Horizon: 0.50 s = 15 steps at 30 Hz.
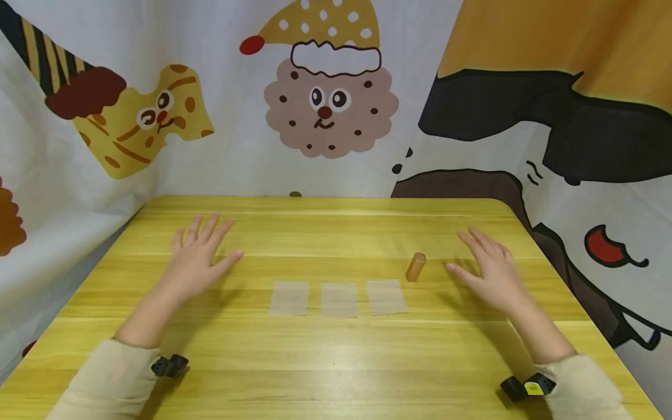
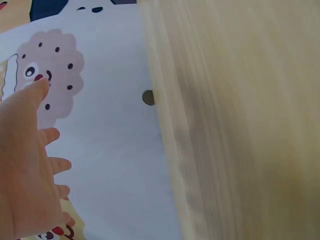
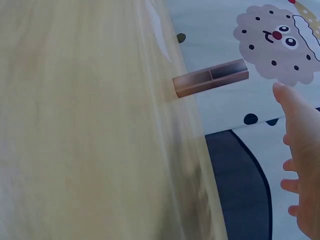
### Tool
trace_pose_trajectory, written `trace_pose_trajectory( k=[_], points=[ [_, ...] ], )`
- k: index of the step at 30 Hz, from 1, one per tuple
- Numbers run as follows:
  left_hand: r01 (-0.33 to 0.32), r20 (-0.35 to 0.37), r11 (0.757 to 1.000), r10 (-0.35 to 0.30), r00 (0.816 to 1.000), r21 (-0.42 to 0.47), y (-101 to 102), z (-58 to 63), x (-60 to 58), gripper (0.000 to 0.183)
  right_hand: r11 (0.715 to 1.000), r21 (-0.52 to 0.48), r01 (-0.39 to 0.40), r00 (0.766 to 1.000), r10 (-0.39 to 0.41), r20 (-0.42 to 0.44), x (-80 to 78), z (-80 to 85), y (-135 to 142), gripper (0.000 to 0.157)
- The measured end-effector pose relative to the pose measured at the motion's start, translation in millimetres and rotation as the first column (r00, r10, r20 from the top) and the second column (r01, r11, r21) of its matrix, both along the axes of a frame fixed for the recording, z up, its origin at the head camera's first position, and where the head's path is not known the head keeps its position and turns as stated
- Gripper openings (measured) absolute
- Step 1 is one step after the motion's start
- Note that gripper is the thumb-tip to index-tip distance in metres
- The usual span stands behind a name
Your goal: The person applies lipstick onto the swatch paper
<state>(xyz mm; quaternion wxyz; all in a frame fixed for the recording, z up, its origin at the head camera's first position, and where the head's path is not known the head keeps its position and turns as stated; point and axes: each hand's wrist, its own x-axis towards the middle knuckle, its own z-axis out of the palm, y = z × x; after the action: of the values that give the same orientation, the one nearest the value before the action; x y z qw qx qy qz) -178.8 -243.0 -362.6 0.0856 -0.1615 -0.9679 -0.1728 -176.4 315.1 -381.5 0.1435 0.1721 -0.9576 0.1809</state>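
Possibly, toppling of the upright, glossy copper-brown tube (image 1: 416, 268) is being risked by any nudge from the right hand (image 1: 492, 273), held spread like the left hand (image 1: 193, 265).

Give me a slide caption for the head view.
Left hand and right hand flank three pale squares and an upright brown tube on a wood-grain table.

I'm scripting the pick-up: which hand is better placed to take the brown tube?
Probably the right hand: empty and relaxed, it is just right of the brown tube. The left hand is much farther away, left of the three pale squares.
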Motion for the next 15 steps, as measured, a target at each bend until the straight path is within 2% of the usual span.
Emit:
trace_pose_trajectory(
  k=[7, 15],
  points=[
    [0.051, -0.051, 0.996, -0.047, 0.998, 0.075, 16.2, -0.6, 4.4, 0.074, 0.989, -0.14, -0.05, 0.999, 0.053, 0.012, -1.0, -11.3, -7.1, 0.069],
    [0.099, -0.076, 0.986, -0.09, 0.993, 0.136, 36.5, -0.5, 9.2, 0.074, 0.963, -0.259, -0.077, 0.992, 0.101, 0.079, -2.8, -26.7, -16.1, 0.065]
  ],
)
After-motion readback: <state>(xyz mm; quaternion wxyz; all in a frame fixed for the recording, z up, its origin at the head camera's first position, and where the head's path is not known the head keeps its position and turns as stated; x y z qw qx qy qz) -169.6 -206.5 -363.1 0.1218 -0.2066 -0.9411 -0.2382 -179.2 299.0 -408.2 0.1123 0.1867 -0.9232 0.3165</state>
